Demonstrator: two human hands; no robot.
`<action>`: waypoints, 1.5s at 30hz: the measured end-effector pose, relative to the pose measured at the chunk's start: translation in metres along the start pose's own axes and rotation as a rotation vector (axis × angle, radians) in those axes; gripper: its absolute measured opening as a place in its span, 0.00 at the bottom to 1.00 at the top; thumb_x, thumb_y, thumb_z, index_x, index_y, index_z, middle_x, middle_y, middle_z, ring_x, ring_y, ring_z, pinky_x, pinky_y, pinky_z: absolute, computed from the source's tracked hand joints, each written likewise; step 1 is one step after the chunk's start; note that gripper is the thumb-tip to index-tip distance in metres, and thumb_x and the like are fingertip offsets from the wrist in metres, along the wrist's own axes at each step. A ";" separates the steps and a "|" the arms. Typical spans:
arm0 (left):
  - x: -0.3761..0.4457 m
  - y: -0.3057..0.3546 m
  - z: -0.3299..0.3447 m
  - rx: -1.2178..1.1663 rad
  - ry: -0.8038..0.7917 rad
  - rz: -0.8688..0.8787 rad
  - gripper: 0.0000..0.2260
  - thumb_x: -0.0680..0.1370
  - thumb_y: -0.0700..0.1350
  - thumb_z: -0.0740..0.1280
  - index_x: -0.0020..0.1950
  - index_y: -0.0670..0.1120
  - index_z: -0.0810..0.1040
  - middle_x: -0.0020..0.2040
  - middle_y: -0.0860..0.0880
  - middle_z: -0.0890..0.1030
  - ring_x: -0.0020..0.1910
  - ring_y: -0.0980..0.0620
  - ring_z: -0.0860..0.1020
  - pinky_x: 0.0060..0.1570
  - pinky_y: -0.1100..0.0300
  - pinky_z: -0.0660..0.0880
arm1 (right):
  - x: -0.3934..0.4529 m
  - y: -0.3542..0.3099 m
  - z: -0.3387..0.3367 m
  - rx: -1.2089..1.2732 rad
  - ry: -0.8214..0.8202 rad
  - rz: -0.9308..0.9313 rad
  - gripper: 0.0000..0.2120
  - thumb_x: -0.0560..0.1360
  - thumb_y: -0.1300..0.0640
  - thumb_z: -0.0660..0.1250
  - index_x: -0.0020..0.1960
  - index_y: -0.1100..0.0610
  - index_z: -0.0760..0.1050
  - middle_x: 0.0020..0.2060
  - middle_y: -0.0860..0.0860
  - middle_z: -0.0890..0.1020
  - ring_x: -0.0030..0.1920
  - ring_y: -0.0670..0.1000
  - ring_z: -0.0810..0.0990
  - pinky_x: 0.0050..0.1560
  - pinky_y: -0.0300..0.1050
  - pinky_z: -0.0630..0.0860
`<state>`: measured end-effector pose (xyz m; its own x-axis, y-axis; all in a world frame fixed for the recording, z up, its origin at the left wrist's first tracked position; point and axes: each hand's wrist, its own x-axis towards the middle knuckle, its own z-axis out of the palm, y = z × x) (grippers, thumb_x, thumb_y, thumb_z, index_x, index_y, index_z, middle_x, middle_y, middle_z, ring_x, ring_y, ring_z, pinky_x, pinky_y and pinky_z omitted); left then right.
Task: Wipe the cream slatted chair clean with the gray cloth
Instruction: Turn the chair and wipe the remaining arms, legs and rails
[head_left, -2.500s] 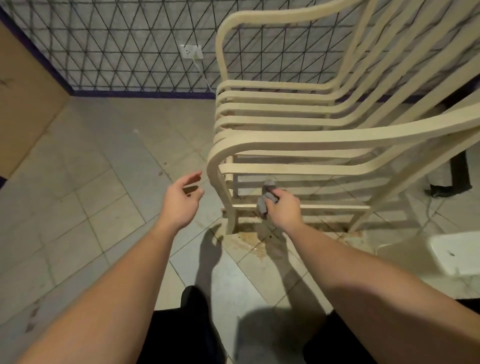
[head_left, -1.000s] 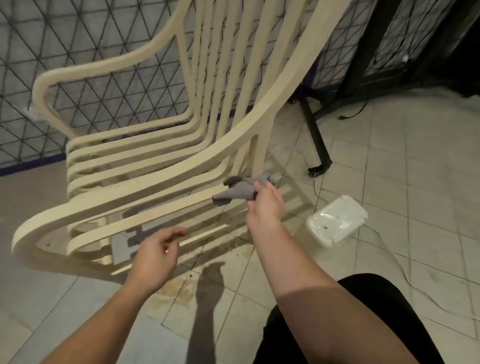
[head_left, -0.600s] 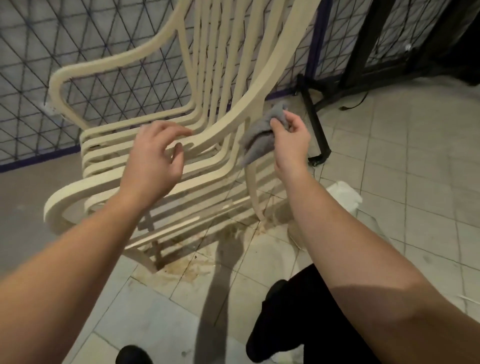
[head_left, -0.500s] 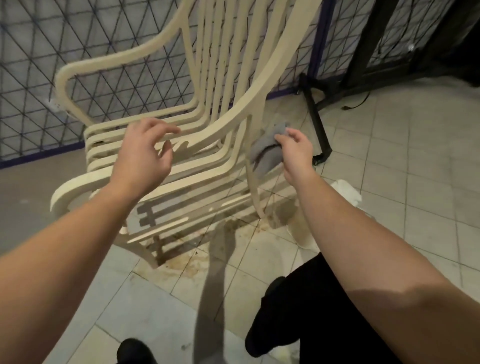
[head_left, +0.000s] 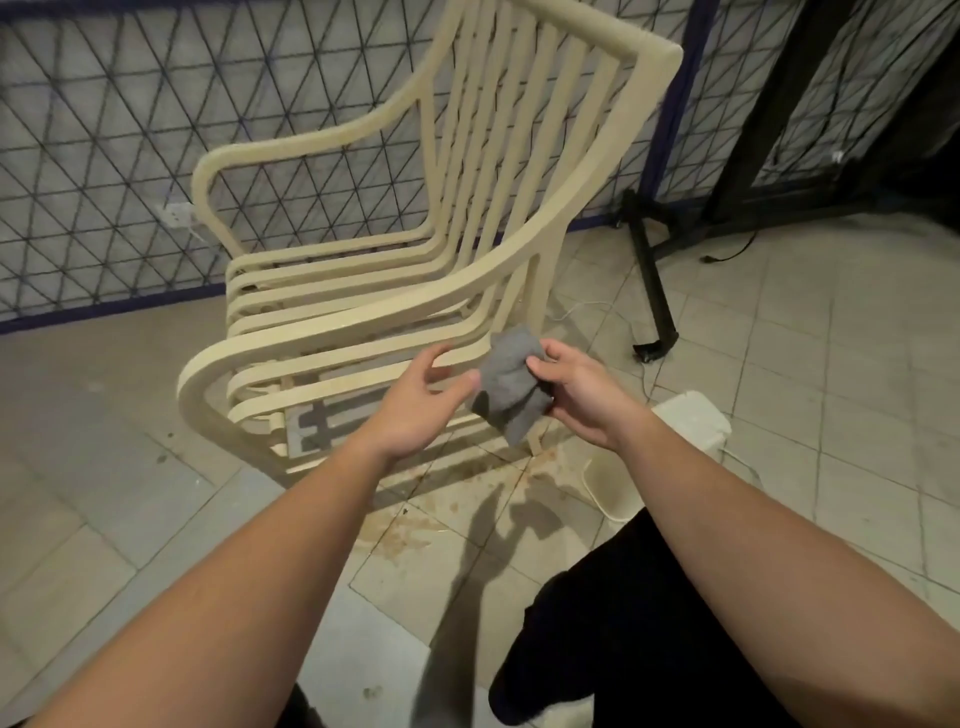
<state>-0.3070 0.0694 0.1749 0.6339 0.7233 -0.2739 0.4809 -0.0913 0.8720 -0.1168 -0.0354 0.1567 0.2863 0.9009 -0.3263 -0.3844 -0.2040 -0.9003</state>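
In the right hand: gray cloth, bunched, pinched between thumb and curled fingers, a loose corner hanging below the hand. Cloth is off the chair, held in the air just in front of the near armrest's lower slats. Left hand sits just left of the cloth, palm turned toward it, fingers relaxed and spread, gripping nothing; fingertips are close to the cloth's edge, can't tell if they touch it. Directly beyond both hands: cream slatted chair, upright on the floor, its side toward the camera, backrest rising up and away above the right hand. Under the hands, brown stains on the floor tiles around the chair's near legs. Right of the right hand, a white container, partly hidden by the forearm. Farther right and back, a black stand leg with a cable on the floor. Behind the chair, a wall with a triangular grid pattern.
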 end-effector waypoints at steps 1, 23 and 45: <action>-0.002 0.001 0.001 -0.087 -0.100 -0.079 0.34 0.75 0.67 0.67 0.78 0.56 0.64 0.70 0.53 0.74 0.64 0.49 0.77 0.63 0.48 0.77 | -0.004 -0.002 0.006 0.003 -0.048 -0.023 0.14 0.81 0.63 0.61 0.66 0.63 0.73 0.55 0.58 0.81 0.55 0.55 0.80 0.58 0.52 0.76; -0.034 0.013 -0.082 -0.303 0.267 0.247 0.08 0.80 0.39 0.69 0.44 0.51 0.82 0.41 0.54 0.82 0.45 0.52 0.79 0.57 0.40 0.79 | -0.002 -0.005 0.071 -0.724 -0.163 -0.073 0.17 0.70 0.47 0.78 0.56 0.49 0.79 0.54 0.47 0.82 0.56 0.46 0.81 0.61 0.50 0.77; -0.040 0.034 -0.159 -0.286 0.384 0.306 0.08 0.83 0.40 0.65 0.52 0.49 0.82 0.40 0.54 0.81 0.38 0.61 0.77 0.38 0.64 0.75 | 0.032 -0.075 0.148 -0.965 -0.279 -0.372 0.18 0.78 0.44 0.67 0.44 0.60 0.78 0.35 0.48 0.77 0.37 0.46 0.73 0.44 0.46 0.71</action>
<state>-0.4124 0.1460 0.2796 0.4274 0.8948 0.1293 0.0930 -0.1857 0.9782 -0.2091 0.0651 0.2562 -0.0150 0.9997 -0.0171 0.5770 -0.0053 -0.8168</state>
